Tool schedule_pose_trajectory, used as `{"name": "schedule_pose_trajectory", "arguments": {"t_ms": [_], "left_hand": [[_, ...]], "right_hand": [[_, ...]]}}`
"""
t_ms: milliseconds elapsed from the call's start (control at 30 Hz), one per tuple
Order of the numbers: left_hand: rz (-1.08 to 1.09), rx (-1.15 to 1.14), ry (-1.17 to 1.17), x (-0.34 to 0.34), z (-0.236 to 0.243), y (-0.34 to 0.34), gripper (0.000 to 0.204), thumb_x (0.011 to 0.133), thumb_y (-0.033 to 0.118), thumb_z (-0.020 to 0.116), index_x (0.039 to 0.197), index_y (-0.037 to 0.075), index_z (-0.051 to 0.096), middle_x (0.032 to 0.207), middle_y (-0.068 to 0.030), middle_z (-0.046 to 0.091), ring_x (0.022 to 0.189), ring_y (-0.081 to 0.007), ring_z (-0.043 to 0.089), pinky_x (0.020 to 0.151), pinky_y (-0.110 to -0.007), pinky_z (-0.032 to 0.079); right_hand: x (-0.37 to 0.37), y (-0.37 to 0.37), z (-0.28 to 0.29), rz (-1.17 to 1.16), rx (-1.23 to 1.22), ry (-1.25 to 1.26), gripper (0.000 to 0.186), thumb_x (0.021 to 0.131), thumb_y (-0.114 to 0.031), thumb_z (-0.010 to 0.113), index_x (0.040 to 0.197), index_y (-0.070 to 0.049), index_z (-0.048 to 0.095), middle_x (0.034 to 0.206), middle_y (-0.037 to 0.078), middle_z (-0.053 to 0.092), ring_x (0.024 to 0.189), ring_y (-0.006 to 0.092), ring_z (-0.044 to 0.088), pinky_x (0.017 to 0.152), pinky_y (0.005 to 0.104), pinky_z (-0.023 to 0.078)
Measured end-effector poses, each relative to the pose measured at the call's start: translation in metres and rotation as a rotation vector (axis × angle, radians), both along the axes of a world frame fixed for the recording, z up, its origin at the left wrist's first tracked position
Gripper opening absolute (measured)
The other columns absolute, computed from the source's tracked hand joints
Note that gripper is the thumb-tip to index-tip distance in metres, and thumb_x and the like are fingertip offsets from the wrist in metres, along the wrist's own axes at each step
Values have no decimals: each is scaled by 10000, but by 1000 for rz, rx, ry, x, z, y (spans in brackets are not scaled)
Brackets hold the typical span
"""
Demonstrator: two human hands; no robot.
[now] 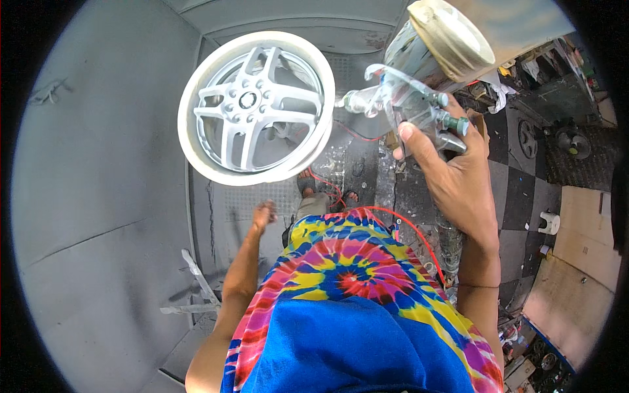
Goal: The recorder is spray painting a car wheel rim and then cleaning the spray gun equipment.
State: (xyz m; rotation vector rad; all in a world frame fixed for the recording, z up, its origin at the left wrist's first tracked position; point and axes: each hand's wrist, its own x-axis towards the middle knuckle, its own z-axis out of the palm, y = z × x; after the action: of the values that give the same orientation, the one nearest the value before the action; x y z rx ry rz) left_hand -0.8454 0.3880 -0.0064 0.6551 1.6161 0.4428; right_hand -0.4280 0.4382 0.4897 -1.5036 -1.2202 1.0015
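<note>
My right hand [449,173] is wrapped around a paint-spattered spray gun [403,98], its fingers partly hidden behind the gun body. Above the gun sits a paint cup [419,56] with a cream-coloured covering around its top. The nozzle faces left toward a silver spoked car wheel rim [246,121], with a gap between them. Pale off-white colour covers the rim's outer ring, and what supports it is hidden. My left hand [264,215] hangs low beside my body, below the wheel rim. Its fingers look loosely curled, with nothing visible in them.
A red hose [409,226] curves across the floor near my feet. Grey panels [105,164] stand at the left, with a wrapped stand [196,281] at the lower left. To the right are a checkered floor [517,193], a fan [573,143], a white stool [549,224] and wooden boards [576,275].
</note>
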Motion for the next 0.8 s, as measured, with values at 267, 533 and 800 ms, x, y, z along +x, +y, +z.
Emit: {"name": "schedule_pose_trajectory", "arguments": {"t_ms": [267, 533, 800], "left_hand": [[-125, 128, -61, 37, -39, -75, 207, 938, 177, 568, 992, 7, 672, 850, -55, 669, 718, -166, 614, 650, -316, 516], [-30, -83, -64, 25, -4, -39, 268, 970, 262, 532, 1120, 68, 641, 887, -61, 664, 661, -159, 612, 629, -329, 561], [-47, -71, -52, 46, 0, -40, 246, 975, 238, 537, 1064, 44, 660, 786, -46, 655, 632, -126, 579, 576, -280, 500]], "right_hand": [[-1, 1, 4, 137, -22, -40, 289, 929, -169, 681, 1114, 27, 576, 819, 8, 625, 732, 56, 570, 655, 231, 474], [3, 15, -1, 75, 63, 32, 230, 952, -145, 648, 1126, -2, 601, 868, 8, 651, 755, 57, 578, 704, 215, 461], [10, 14, -3, 147, 40, 13, 240, 947, -138, 652, 1141, -3, 607, 879, 12, 659, 759, 59, 589, 714, 226, 477]]}}
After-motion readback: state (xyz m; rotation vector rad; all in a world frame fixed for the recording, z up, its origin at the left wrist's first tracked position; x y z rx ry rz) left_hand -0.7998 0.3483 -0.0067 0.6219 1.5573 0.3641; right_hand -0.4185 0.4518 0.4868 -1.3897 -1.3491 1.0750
